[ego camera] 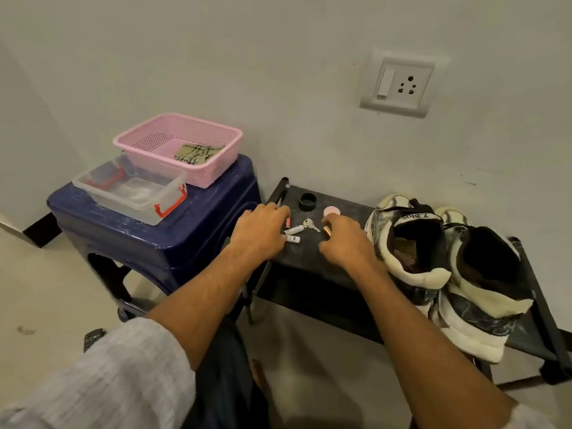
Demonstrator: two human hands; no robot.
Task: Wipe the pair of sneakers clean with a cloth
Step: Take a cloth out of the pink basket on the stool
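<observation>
Cloth (pixel 198 153) lay in pink basket (pixel 204 176) on blue stool (pixel 185 230), far left, untouched. Left hand (pixel 260 230) was bent over batteries (pixel 293 230) on black rack (pixel 309 267); right hand (pixel 343 239) was curled at copper tube (pixel 327 231); grip of either unclear. Sneakers (pixel 414 274) sat right, overhanging rack's near edge. Risk: right forearm swinging outward could knock them off.

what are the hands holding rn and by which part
Hard to tell: right hand touches the small copper tube at its near end, maybe pinching it; left hand lies over the batteries, gripping nothing visible.
</observation>
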